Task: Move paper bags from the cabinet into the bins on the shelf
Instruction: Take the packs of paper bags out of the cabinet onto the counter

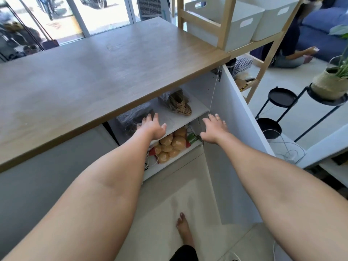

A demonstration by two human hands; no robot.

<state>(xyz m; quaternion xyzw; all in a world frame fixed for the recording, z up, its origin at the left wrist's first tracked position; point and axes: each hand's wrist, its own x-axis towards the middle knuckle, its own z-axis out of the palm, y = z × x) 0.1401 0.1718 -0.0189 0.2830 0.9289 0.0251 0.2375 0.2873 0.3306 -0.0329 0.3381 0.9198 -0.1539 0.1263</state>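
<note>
The white cabinet (190,105) under the wooden counter stands with its door (235,132) swung open to the right. On its upper shelf lie brown bags with twisted paper handles (180,105) and a dark wrapped bundle (134,116). My left hand (152,127) reaches in above the shelf's front edge, fingers apart, holding nothing. My right hand (213,129) is spread open just in front of the door's inner face, also empty. Two white bins (235,21) (273,17) sit on the wooden shelf unit at upper right.
The lower cabinet shelf holds tan packets (172,146) and a green carton (192,137). The wooden countertop (94,72) overhangs the cabinet. Black plant stands (280,97) with a potted plant (330,81) stand at right. Another person (288,48) sits on the floor by a blue sofa. My bare foot (184,228) is below.
</note>
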